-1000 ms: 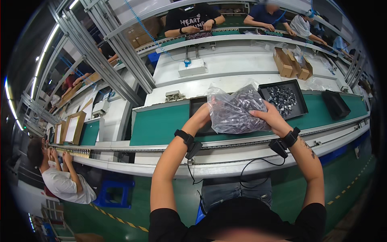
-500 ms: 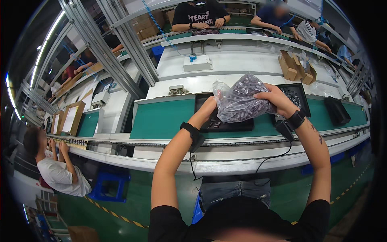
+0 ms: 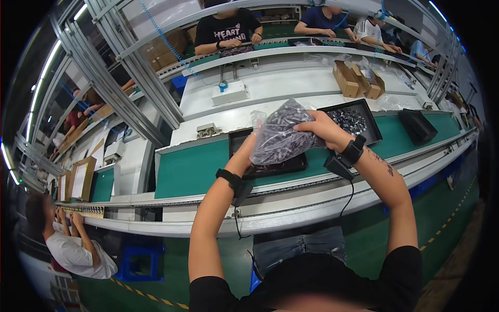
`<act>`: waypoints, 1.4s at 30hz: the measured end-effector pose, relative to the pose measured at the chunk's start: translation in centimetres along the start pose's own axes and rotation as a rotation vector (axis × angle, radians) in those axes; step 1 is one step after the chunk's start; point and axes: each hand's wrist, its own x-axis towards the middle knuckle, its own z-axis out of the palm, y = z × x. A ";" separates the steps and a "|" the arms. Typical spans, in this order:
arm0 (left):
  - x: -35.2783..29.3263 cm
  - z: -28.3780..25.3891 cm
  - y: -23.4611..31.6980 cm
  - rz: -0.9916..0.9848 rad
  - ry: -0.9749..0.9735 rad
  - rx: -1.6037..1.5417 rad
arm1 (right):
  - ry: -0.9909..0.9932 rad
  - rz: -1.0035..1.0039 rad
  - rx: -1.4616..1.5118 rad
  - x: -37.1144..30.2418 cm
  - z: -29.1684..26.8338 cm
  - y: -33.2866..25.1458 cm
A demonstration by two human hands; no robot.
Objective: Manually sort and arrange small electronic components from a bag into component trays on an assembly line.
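A clear plastic bag [image 3: 283, 135] full of small dark purplish-grey parts is held up between my hands. My right hand [image 3: 325, 129] grips its right side, thumb on top and the other fingers hidden behind. At the bag's left edge my left hand [image 3: 246, 154] holds on, its fingers mostly hidden by the plastic. Below the bag lies a black tray [image 3: 283, 173] with some dark pieces in it, largely covered from sight. Beyond my right hand, another black tray [image 3: 375, 130] holds many small dark and silvery parts.
The trays rest on a green conveyor belt [image 3: 192, 165]. To the right is a black bin [image 3: 417, 128]. Opened cardboard boxes [image 3: 347, 79] stand on the white surface beyond, near a white device [image 3: 230, 92]. Several people work across the line; one person [image 3: 78, 244] sits at left.
The bag has tilted more upright between my hands, both still holding it. The whole view has turned, so the bench sits further left, and the right-hand tray shows more.
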 end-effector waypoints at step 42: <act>2.0 -3.0 -0.6 0.133 -0.026 0.218 | 0.056 -0.338 0.068 0.0 1.6 1.7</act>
